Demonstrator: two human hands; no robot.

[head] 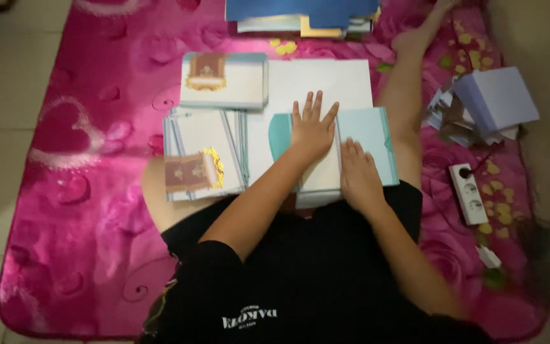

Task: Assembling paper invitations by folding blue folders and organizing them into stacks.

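My left hand lies flat with fingers spread on a white and teal folded card resting on my lap. Just to its right, my right hand presses flat on the same card near its lower edge. A large white sheet lies under the card. To the left sits a fanned stack of similar cards with a brown and gold emblem, and another stack of these cards lies above it. Neither hand grips anything.
I sit on a pink floral blanket, one leg stretched to the upper right. Blue folders and papers lie at the top. A pale lilac paper pile and a white power strip sit at right.
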